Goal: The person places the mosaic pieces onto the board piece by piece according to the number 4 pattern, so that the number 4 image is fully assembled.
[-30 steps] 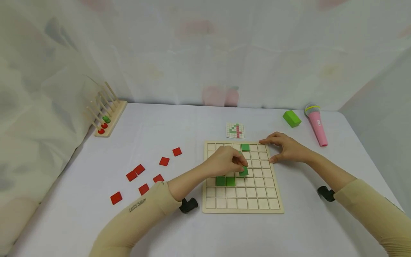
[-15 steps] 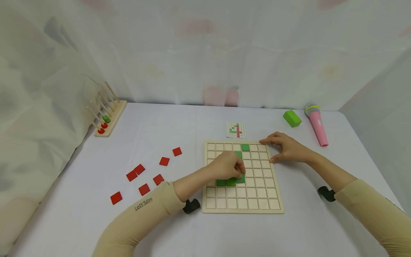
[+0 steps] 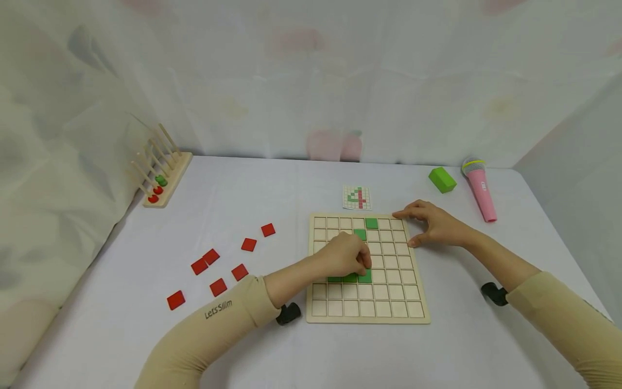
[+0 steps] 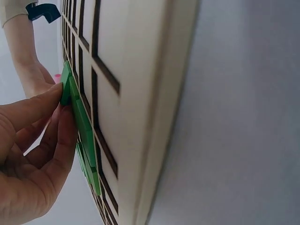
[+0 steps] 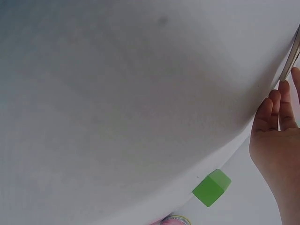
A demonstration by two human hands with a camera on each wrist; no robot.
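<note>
My left hand [image 3: 342,255] is over the wooden grid board [image 3: 398,309], and its thumb and finger pinch a green square tile [image 3: 365,276]. In the left wrist view that green tile [image 4: 66,83] stands slightly tilted at the end of a row of green tiles [image 4: 83,123]. Two more green tiles lie in cells farther up, one being the top tile [image 3: 371,223]. Part of the board is hidden under the left hand. My right hand [image 3: 432,222] rests at the board's far right corner, fingertips on the corner and thumb touching the right edge.
Several red square tiles [image 3: 218,287] lie scattered left of the board. A small pattern card [image 3: 357,198] sits beyond it. Farther back are a green block [image 3: 442,179], a pink microphone [image 3: 481,192] and, at far left, a wooden peg rack [image 3: 175,178] with beads.
My left hand has brought the green tile down and slightly left, to the right end of the green row. The right hand has stayed at the corner.
</note>
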